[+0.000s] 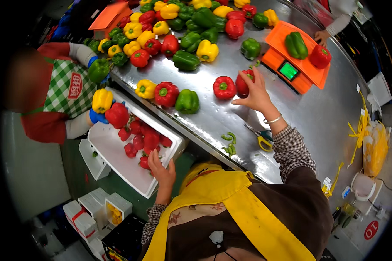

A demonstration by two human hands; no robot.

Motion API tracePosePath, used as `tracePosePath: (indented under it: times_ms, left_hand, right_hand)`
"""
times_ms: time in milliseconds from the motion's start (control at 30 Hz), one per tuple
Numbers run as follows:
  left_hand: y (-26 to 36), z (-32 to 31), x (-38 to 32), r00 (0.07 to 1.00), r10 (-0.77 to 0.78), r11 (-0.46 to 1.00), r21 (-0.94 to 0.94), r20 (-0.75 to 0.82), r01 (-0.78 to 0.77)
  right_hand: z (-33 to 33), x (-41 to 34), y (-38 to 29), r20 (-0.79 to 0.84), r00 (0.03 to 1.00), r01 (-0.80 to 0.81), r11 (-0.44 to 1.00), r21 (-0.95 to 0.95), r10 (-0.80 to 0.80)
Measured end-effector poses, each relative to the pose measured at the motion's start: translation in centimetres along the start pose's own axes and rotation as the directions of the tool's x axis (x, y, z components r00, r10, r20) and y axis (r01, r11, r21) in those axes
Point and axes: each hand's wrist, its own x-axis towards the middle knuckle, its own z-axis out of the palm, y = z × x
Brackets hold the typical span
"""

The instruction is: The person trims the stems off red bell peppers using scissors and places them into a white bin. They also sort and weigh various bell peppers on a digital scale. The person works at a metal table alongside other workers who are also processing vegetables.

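My right hand (256, 94), fingers spread, is at a red bell pepper (244, 85) on the steel table; whether it grips the pepper I cannot tell. Another red bell pepper (224, 87) sits just left of it. Over the near end of a white foam box (117, 169) is my left hand (163, 171), its fingertips by the red peppers (150, 135) inside; any grip there is unclear. A yellow (146, 88), a red (166, 94) and a green bell pepper (187, 101) stand in a row near the table edge. An orange scale (294, 70) bears a green (296, 45) and a red pepper (320, 56).
Scissors (264, 143) and green stem pieces (230, 148) lie near my right forearm. Many mixed peppers (189, 23) cover the far table. A co-worker in blue gloves (98, 116) holds peppers at left; another person's hand (322, 37) is beyond the scale. Foam boxes (81, 220) stand below.
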Motion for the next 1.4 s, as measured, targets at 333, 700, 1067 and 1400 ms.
tracePosePath:
  times_ms: [333, 700, 1067, 1400]
  left_hand:
    - [-6.7, -0.1, -3.6, 0.972, -0.235, 0.972, 0.000, 0.013, 0.235]
    - [-7.3, 0.1, -3.8, 0.947, -0.319, 0.947, -0.015, 0.021, 0.320]
    - [-7.3, -1.0, -3.9, 0.865, -0.475, 0.857, -0.137, 0.163, 0.496]
    - [-8.0, -1.1, -3.7, 0.825, -0.500, 0.771, -0.299, 0.262, 0.562]
  right_hand:
    - [4.9, 3.3, -2.3, -0.003, 0.996, 0.086, 0.983, 0.164, -0.087]
    - [4.1, 0.0, -8.5, -0.201, 0.927, 0.323, 0.946, -0.006, -0.317]
    - [8.3, -3.5, -15.2, 0.028, 0.839, 0.519, 0.813, 0.264, -0.544]
    - [10.6, -4.5, -17.4, 0.315, 0.798, 0.402, 0.843, 0.357, -0.514]
